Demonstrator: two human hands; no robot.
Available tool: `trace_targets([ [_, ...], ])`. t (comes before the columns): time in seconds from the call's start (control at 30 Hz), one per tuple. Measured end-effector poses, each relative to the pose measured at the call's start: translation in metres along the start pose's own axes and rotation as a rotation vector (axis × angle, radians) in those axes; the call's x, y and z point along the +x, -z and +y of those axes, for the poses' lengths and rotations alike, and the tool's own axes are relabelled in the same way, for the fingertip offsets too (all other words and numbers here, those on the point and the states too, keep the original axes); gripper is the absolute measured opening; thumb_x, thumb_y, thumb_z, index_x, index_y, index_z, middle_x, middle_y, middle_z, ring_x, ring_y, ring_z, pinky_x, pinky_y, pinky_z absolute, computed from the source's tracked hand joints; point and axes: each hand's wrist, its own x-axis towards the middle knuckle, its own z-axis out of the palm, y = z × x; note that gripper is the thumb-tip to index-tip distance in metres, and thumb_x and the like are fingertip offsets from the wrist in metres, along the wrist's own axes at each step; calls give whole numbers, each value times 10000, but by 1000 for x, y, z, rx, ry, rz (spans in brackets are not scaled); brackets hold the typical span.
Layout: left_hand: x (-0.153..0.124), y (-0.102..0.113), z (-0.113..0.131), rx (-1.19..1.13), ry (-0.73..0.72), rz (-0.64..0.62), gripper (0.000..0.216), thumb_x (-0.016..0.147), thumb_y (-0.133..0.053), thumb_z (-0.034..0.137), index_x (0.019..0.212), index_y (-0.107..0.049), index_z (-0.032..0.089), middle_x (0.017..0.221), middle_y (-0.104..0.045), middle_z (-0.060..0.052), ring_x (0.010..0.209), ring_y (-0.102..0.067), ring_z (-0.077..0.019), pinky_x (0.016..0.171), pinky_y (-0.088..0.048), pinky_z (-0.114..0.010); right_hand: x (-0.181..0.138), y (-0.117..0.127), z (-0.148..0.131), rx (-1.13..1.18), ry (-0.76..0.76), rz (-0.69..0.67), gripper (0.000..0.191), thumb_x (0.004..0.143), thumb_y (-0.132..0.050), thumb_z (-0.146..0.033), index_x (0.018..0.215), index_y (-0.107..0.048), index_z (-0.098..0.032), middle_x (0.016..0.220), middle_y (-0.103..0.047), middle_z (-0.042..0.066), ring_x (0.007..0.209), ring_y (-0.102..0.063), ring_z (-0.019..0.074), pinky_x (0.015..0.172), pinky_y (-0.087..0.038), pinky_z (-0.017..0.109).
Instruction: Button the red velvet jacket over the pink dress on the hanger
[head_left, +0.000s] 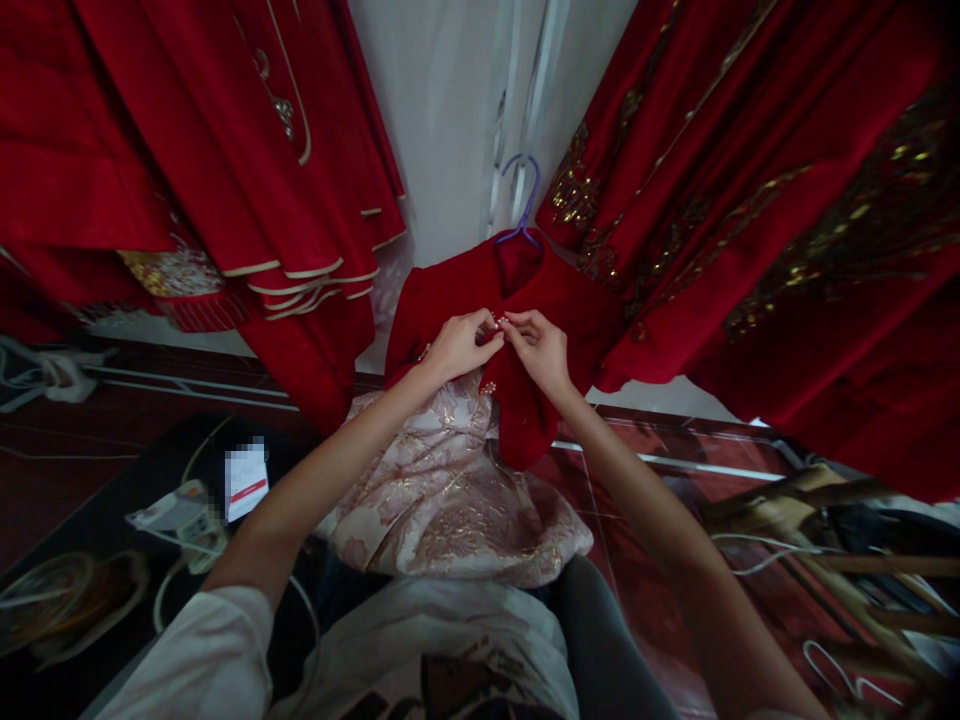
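Note:
A short red jacket point(442, 290) hangs from a purple hanger point(531, 200) in front of me. My left hand point(466, 345) is closed in a pinch at the jacket's front opening. Facing it, fingertips almost touching, my right hand point(541, 352) pinches the other front edge. Small pale beads of a beaded button show between the fingertips; its exact shape is mostly hidden. Just below, another beaded button point(489, 388) sits on the jacket edge. Pale pink brocade cloth with gold patterns point(457, 500) spreads under the jacket and over my lap.
Red garments with gold trim point(300, 180) hang at left, and red sequinned garments point(750, 200) hang at right. A dark tabletop point(142, 500) holds a white card point(246, 480), cables and clear packaging. Wooden pieces point(825, 500) and cords lie at lower right.

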Motion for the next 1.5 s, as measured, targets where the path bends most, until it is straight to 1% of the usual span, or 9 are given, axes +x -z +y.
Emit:
trace_targets([
  [0.23, 8, 1, 3, 75, -15, 8, 104, 835, -566, 261, 836, -612, 169, 759, -687, -33, 639, -619, -139, 610, -439, -240, 3, 5, 1, 99, -8, -25, 295, 784, -691, -403, 1001, -718, -205, 1067, -725, 45, 916, -703, 193, 916, -562, 371],
  [0.5, 8, 0, 2, 144, -12, 6, 121, 831, -567, 272, 844, -631, 170, 753, -694, -43, 645, -629, -153, 625, -444, -253, 6, 4, 2, 199, -80, -10, 322, 717, -745, -440, 939, -735, -208, 1014, -739, 42, 889, -708, 209, 880, -584, 404],
  [0.93, 6, 9, 5, 128, -63, -80, 118, 830, -539, 229, 790, -634, 170, 674, -657, -22, 597, -598, -138, 593, -414, -239, 8, 9, -4, 133, -83, -33, 323, 660, -794, -419, 887, -739, -196, 921, -750, 51, 812, -708, 210, 822, -582, 384],
  [1.1, 7, 10, 4, 174, -111, -135, 127, 842, -527, 242, 782, -622, 181, 674, -646, -17, 578, -576, -134, 586, -408, -244, 10, 12, -4, 167, -100, -91, 338, 665, -790, -425, 910, -734, -199, 957, -743, 50, 851, -701, 206, 865, -563, 383],
  [1.2, 7, 5, 4, 230, -87, -89, 118, 856, -517, 260, 854, -609, 186, 743, -647, -34, 634, -588, -156, 622, -434, -262, 11, 10, -1, 167, -78, -139, 361, 716, -749, -451, 982, -714, -210, 987, -724, 52, 877, -685, 194, 883, -551, 370],
  [1.3, 1, -4, 5, 232, -63, -34, 161, 884, -476, 255, 984, -582, 186, 907, -638, -67, 800, -616, -186, 723, -478, -289, 1, 0, 7, 107, -45, -89, 482, 803, -659, -479, 1225, -599, -253, 1103, -657, 66, 953, -644, 181, 888, -545, 358],
  [1.4, -13, -8, 2, 197, -118, -80, 318, 876, -476, 225, 1190, -512, 189, 1124, -577, -93, 1021, -584, -209, 882, -487, -332, -25, -10, 19, -19, 7, 40, 784, 831, -626, -467, 1491, -238, -301, 1330, -487, 110, 1084, -574, 198, 913, -535, 387],
  [1.43, -20, -7, 0, 207, -132, -94, 393, 861, -495, 216, 1253, -476, 190, 1183, -545, -101, 1081, -558, -220, 933, -474, -356, -35, -11, 24, -77, 33, 41, 870, 827, -631, -457, 1519, -127, -303, 1394, -414, 128, 1127, -547, 213, 930, -528, 408],
  [1.5, -35, -4, -10, 261, -122, -98, 530, 818, -545, 202, 1332, -416, 190, 1251, -488, -117, 1152, -508, -250, 998, -442, -410, -54, -11, 31, -218, 122, -14, 989, 795, -664, -427, 1532, -22, -277, 1478, -278, 154, 1245, -457, 261, 988, -493, 464],
])
